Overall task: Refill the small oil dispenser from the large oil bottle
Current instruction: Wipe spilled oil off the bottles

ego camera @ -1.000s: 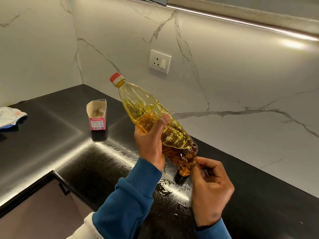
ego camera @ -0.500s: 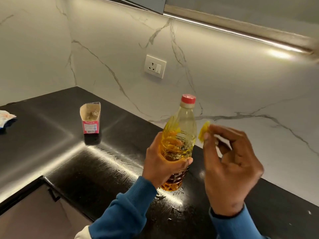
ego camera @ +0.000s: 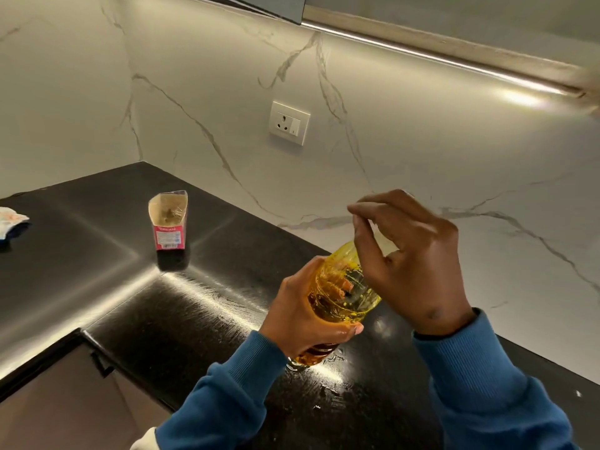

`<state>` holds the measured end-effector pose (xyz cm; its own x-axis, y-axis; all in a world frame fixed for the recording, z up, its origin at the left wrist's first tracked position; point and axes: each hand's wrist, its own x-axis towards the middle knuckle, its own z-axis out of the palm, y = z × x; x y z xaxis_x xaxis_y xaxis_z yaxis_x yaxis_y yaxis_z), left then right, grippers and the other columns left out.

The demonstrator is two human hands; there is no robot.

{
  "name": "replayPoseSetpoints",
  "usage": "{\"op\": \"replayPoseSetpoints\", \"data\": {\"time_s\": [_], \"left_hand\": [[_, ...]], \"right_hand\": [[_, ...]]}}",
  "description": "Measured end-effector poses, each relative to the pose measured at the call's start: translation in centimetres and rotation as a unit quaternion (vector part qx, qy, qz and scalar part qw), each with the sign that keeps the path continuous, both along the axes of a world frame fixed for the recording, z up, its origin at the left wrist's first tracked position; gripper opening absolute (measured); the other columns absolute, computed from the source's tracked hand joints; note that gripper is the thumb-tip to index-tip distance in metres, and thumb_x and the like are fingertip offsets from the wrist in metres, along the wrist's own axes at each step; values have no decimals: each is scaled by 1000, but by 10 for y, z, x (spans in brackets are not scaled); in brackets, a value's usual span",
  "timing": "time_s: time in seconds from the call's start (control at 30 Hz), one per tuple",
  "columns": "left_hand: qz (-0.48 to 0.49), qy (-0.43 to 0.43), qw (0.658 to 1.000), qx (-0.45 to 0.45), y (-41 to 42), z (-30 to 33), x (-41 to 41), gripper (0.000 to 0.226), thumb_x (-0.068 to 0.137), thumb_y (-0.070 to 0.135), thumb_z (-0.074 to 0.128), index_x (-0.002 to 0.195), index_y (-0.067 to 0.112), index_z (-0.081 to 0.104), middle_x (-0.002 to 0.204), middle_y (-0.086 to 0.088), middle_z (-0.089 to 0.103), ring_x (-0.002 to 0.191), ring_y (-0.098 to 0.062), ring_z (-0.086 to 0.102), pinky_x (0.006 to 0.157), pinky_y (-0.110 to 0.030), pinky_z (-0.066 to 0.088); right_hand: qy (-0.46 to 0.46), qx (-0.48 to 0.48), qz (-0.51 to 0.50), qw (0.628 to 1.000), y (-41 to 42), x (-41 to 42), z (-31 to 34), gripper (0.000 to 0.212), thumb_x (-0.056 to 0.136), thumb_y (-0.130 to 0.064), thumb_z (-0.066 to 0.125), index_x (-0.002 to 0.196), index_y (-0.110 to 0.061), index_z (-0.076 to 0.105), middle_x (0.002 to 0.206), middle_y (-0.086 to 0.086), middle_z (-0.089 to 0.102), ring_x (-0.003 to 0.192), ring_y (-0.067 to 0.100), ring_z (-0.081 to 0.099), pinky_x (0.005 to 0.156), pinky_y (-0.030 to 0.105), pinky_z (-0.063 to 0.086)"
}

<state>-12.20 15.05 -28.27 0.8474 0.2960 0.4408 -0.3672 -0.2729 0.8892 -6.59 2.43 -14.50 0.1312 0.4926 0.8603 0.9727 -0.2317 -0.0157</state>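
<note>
Early stage: the left hand [ego camera: 305, 315] grips the large oil bottle [ego camera: 341, 293] above the counter's [ego camera: 97, 254] front edge, the right hand's [ego camera: 412, 267] fingers curl over its hidden top, no dispenser visible, pouring undone.

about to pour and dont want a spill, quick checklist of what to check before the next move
1. Left hand grips the bottle round its body: ok.
2. Bottle upright with its base on the counter: ok, though it leans slightly.
3. Cap off: cannot tell, the right hand covers the bottle's top.
4. What the right hand's fingertips pinch: cannot tell.
5. Small dispenser within reach: not ok, none in view; only a cut-open carton and a wrapper stand off to the left.
6. Counter dry under the bottle: not ok, wet patches shine around its base.
</note>
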Motion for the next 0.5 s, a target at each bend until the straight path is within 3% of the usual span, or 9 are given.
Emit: {"op": "replayPoseSetpoints", "data": {"time_s": [0.1, 0.2, 0.27, 0.4, 0.5], "left_hand": [[-26, 10, 999, -25, 2, -1, 1, 78, 63, 32, 93, 131, 19, 57, 120, -2, 72, 112, -26, 70, 94, -49, 59], [-56, 25, 997, -50, 2, -4, 3, 82, 62, 29, 94, 134, 18, 56, 123, -7, 70, 115, -31, 68, 96, -54, 56], [-72, 33, 995, -62, 1, -5, 3, 80, 63, 26, 93, 133, 18, 56, 122, -9, 70, 115, -31, 68, 97, -56, 56], [-100, 42, 991, -80, -3, -4, 5, 82, 62, 26, 92, 135, 19, 55, 125, -8, 69, 118, -32, 66, 99, -56, 55], [-116, 49, 988, -90, -4, -4, 6, 83, 62, 25, 91, 136, 22, 54, 126, -7, 68, 120, -32, 65, 100, -57, 54]], "right_hand": [[122, 22, 57, 991, -2, 1, -2, 12, 93, -5, 65, 99, -4, 75, 96, 4, 72, 86, 13, 69, 75, 23, 56], [280, 62, 121, 950, -5, 1, -5, 18, 93, -5, 62, 106, -8, 73, 100, 5, 73, 94, 21, 71, 81, 42, 60], [358, 114, 167, 912, -4, -1, -7, 21, 91, -4, 61, 108, -10, 72, 101, 9, 75, 94, 27, 72, 85, 47, 59], [434, 222, 225, 844, -3, -5, -10, 21, 89, -4, 62, 108, -5, 71, 101, 15, 75, 97, 36, 71, 89, 47, 57], [478, 251, 243, 806, -6, -5, -9, 21, 89, -2, 57, 105, 0, 70, 104, 20, 73, 100, 41, 69, 90, 49, 56]]}}
